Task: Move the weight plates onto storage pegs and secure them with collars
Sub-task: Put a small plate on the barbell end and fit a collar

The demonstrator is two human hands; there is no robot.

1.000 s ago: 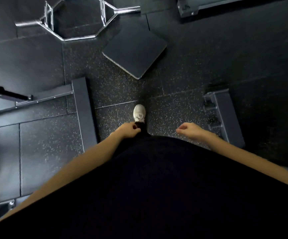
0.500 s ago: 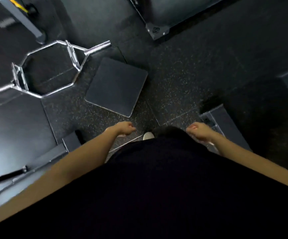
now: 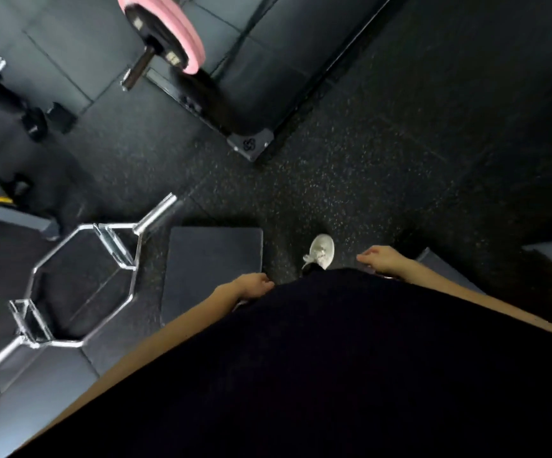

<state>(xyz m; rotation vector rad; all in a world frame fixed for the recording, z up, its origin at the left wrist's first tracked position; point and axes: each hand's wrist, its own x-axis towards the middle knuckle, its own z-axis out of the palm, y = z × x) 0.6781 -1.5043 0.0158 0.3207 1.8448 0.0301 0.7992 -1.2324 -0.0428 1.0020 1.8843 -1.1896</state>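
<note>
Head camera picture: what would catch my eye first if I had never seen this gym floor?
The pink weight plates on a barbell sleeve at the top left stand out against the dark rubber floor. Next is the shiny chrome hex bar lying at the left, beside a dark square pad. Near the bottom, the left hand and right hand hang with nothing in them, by a white shoe.

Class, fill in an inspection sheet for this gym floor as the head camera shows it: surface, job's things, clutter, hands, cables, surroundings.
Surface: dark speckled rubber floor.
Job's things: pink weight plates on a bar end, top of view; collars not made out.
Clutter: chrome hex bar lying beside a dark square pad.
Hands: left hand and right hand loosely curled, holding nothing.
Cables: nothing seen.
Surroundings: white shoe; rack base corner.
</note>
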